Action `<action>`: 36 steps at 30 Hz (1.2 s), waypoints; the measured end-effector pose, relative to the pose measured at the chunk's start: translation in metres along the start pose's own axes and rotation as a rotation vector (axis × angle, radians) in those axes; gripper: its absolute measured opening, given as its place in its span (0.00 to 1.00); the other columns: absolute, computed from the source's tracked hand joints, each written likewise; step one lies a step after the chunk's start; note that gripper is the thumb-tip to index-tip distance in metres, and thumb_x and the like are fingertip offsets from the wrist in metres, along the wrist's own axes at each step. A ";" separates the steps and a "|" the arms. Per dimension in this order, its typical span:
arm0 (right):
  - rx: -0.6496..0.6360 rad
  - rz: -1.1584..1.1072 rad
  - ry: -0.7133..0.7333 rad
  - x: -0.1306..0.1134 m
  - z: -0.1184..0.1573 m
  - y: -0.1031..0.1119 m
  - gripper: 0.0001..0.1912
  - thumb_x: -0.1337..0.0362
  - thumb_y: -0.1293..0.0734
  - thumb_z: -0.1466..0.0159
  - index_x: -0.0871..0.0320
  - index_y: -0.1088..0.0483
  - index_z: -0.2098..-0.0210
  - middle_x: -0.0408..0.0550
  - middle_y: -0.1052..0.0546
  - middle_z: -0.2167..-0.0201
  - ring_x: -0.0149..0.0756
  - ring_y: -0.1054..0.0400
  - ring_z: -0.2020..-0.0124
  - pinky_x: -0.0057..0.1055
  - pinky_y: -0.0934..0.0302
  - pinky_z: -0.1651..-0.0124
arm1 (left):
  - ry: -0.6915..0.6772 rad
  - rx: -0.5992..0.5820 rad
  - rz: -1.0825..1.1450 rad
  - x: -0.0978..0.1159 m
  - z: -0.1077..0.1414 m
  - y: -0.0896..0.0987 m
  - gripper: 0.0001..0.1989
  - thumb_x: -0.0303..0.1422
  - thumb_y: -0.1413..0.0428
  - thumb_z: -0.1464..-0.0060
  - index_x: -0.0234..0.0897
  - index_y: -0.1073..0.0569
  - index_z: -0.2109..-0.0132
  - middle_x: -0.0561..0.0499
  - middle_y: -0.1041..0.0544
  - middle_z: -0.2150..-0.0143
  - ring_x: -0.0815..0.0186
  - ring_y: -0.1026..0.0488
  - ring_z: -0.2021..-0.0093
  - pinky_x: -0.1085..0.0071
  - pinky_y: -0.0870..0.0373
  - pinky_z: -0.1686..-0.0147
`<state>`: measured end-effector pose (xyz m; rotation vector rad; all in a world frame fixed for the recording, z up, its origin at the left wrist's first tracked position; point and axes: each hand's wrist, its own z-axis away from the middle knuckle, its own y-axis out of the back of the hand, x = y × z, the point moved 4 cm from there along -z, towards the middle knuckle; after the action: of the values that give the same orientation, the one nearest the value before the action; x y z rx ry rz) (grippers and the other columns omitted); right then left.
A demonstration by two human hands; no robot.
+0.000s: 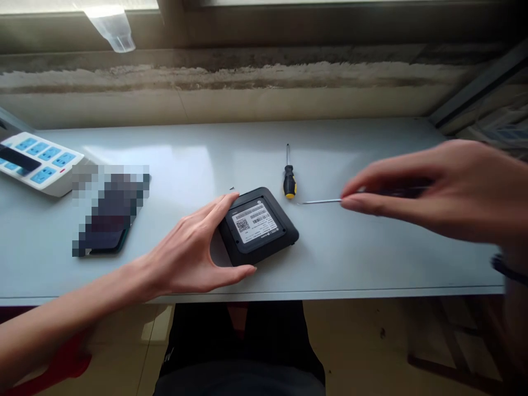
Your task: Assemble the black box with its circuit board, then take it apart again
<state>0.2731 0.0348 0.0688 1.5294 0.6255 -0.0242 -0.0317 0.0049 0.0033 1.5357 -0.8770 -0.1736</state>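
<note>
A flat black square electronic box (266, 246) lies on the light table, its underside label with a QR code (254, 221) facing up. My left hand (198, 245) grips the box from the left, fingers along its far edge and thumb along its near edge. My right hand (421, 192), slightly blurred, pinches a thin metal tool (319, 202) whose fine tip points left, to the right of the box and apart from it. Its rear part is mostly hidden by my fingers. A black and yellow screwdriver (289, 179) rests just beyond the box, shaft pointing away from me.
On the left lie a partly pixelated dark phone (109, 214) and a white power strip (53, 176) with blue sockets. A wall with a ledge (247, 99) stands behind the table (391, 264). Clear plastic (113, 27) hangs at the upper left.
</note>
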 end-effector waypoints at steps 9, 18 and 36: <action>-0.289 -0.554 -0.006 -0.020 -0.068 -0.038 0.25 0.43 0.29 0.34 0.60 0.24 0.70 0.41 0.29 0.79 0.21 0.42 0.81 0.24 0.49 0.78 | -0.136 -0.089 0.006 -0.011 -0.008 0.008 0.54 0.50 0.34 0.46 0.35 0.48 0.22 0.31 0.29 0.30 0.43 0.26 0.33 0.52 0.22 0.37; -0.378 -1.048 -0.122 -0.023 -0.063 -0.073 0.29 0.36 0.33 0.33 0.57 0.39 0.61 0.39 0.29 0.74 0.22 0.40 0.80 0.24 0.50 0.78 | -0.265 -0.060 0.052 -0.020 -0.010 0.006 0.58 0.47 0.33 0.48 0.40 0.55 0.20 0.33 0.29 0.29 0.43 0.25 0.34 0.53 0.22 0.37; -0.608 -0.652 -0.339 -0.028 -0.038 -0.080 0.23 0.44 0.32 0.33 0.58 0.38 0.64 0.42 0.21 0.69 0.20 0.48 0.82 0.24 0.54 0.79 | -0.355 0.052 0.063 -0.017 -0.004 -0.005 0.57 0.45 0.35 0.47 0.35 0.58 0.21 0.28 0.28 0.31 0.40 0.27 0.32 0.49 0.21 0.39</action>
<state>0.2038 0.0537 0.0096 0.6703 0.7464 -0.5316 -0.0393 0.0180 -0.0073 1.5481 -1.2157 -0.3882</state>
